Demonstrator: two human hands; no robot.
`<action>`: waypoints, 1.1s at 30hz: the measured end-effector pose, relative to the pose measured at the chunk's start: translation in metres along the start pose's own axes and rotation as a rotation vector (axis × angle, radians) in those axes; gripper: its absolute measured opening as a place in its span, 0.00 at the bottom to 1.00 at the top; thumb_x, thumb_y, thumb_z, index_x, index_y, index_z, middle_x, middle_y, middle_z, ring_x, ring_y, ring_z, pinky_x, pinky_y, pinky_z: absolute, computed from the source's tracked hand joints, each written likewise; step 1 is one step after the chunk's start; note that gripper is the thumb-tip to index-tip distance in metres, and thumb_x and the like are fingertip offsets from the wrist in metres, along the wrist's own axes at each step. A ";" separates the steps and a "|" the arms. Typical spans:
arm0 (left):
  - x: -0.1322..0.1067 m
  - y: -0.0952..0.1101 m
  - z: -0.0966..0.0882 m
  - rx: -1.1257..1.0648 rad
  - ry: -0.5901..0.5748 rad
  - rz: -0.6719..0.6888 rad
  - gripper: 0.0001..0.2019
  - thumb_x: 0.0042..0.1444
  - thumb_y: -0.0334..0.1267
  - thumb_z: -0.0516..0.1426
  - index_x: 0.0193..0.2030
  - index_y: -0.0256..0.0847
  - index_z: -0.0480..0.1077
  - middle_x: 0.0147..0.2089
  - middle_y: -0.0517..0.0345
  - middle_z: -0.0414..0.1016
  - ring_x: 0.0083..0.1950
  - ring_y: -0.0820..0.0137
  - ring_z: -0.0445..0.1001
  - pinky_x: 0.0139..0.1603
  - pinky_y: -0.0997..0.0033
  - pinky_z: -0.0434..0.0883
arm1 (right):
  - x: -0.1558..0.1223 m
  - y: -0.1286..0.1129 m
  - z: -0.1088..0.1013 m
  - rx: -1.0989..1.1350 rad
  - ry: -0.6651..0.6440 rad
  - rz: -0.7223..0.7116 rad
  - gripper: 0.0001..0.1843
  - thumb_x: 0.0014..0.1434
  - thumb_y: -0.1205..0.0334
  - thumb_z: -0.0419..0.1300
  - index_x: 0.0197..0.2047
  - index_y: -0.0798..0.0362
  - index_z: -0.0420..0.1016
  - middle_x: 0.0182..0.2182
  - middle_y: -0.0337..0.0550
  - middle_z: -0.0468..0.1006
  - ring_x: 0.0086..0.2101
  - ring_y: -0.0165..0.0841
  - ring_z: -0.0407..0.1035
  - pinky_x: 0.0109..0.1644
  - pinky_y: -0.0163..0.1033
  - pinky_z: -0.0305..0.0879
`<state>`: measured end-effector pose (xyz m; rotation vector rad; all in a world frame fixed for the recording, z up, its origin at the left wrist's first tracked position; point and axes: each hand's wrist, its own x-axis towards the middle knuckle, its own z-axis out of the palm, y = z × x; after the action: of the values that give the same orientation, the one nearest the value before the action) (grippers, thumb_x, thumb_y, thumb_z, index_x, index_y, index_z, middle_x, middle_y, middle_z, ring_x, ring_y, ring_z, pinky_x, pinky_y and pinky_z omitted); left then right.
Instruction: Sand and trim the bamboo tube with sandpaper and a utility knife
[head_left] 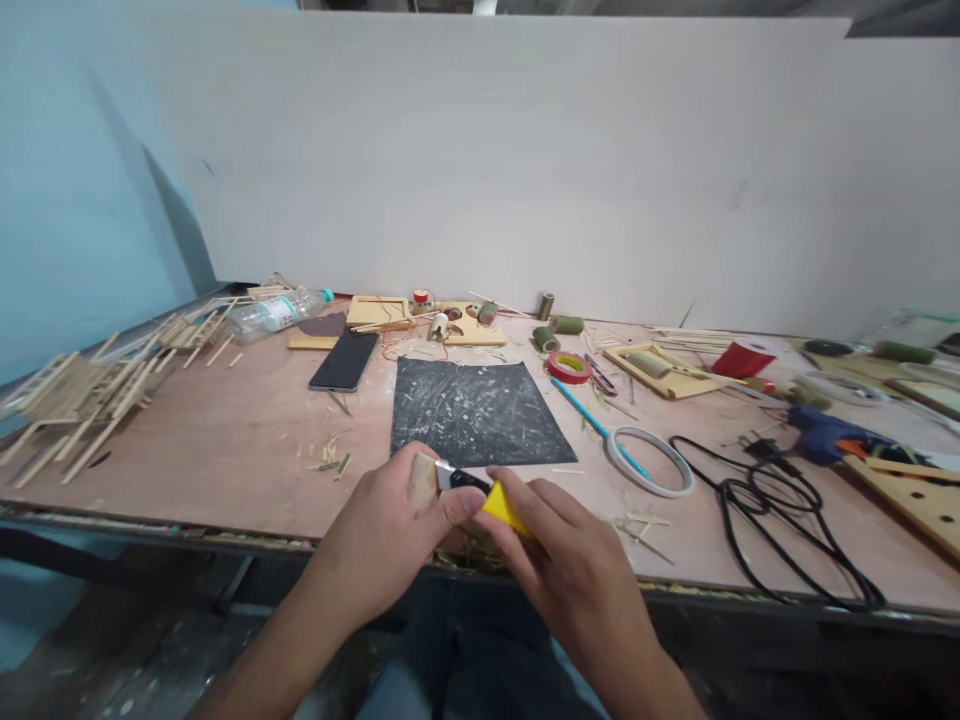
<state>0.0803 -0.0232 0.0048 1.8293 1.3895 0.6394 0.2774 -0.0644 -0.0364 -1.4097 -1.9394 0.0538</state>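
Note:
Near the table's front edge my left hand (390, 530) is closed around a pale piece of wood or bamboo (423, 482), whose lower part is hidden by the fingers. My right hand (570, 545) grips the yellow handle of a utility knife (504, 508). The knife's dark front part points left, its metal tip against or very close to the pale piece. My left thumb lies along the knife's dark part. Just beyond both hands is a black sanding sheet (476, 410) dusted with pale powder.
A phone (345, 361), a plastic bottle (274, 315) and stick models (97, 390) are on the left. Rightward lie red tape (568, 367), a white tape ring (649, 461), a black cable (772, 510) and a blue glue gun (832, 435). Bamboo tubes (546, 339) stand farther back.

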 end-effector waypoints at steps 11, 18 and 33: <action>0.003 -0.006 -0.017 -0.370 -0.288 0.002 0.18 0.69 0.55 0.55 0.56 0.45 0.65 0.35 0.63 0.72 0.34 0.69 0.68 0.35 0.71 0.65 | -0.001 0.002 -0.005 0.131 0.016 0.081 0.18 0.73 0.55 0.55 0.60 0.52 0.75 0.42 0.49 0.83 0.42 0.39 0.79 0.44 0.38 0.72; 0.003 -0.013 -0.025 -0.661 -0.403 -0.013 0.14 0.68 0.47 0.59 0.54 0.45 0.65 0.37 0.62 0.72 0.34 0.73 0.67 0.35 0.75 0.62 | 0.000 0.000 -0.005 0.109 0.001 0.103 0.18 0.73 0.55 0.55 0.60 0.53 0.74 0.43 0.49 0.83 0.42 0.40 0.78 0.45 0.39 0.72; 0.008 -0.006 -0.015 -0.493 -0.337 -0.001 0.15 0.58 0.33 0.64 0.52 0.44 0.73 0.39 0.64 0.76 0.36 0.72 0.70 0.33 0.77 0.65 | 0.026 -0.020 -0.025 0.439 -0.166 0.239 0.06 0.62 0.62 0.64 0.43 0.49 0.80 0.32 0.35 0.81 0.30 0.32 0.73 0.33 0.32 0.65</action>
<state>0.0678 -0.0108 0.0089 1.4572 0.9120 0.5777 0.2724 -0.0595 0.0046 -1.3563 -1.7357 0.6851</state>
